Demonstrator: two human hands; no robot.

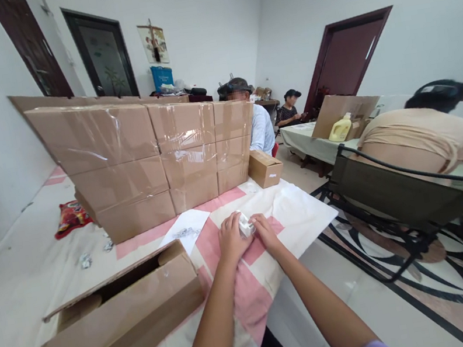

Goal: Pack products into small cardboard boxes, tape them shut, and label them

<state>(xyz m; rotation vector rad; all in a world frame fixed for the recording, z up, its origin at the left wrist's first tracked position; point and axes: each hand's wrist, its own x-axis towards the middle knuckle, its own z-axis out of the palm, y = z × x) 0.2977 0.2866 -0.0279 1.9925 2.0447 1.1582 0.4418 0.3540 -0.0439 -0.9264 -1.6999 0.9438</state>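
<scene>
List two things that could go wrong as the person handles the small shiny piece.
1. The shiny piece, pinched between the left hand and right hand near the edge of the table, might slip to the floor.
2. The loose bits on the paper beside the left hand could scatter if nudged.

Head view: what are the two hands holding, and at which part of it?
The left hand and the right hand together hold one small silvery shiny object: the left at its left side, the right at its right side.
</scene>
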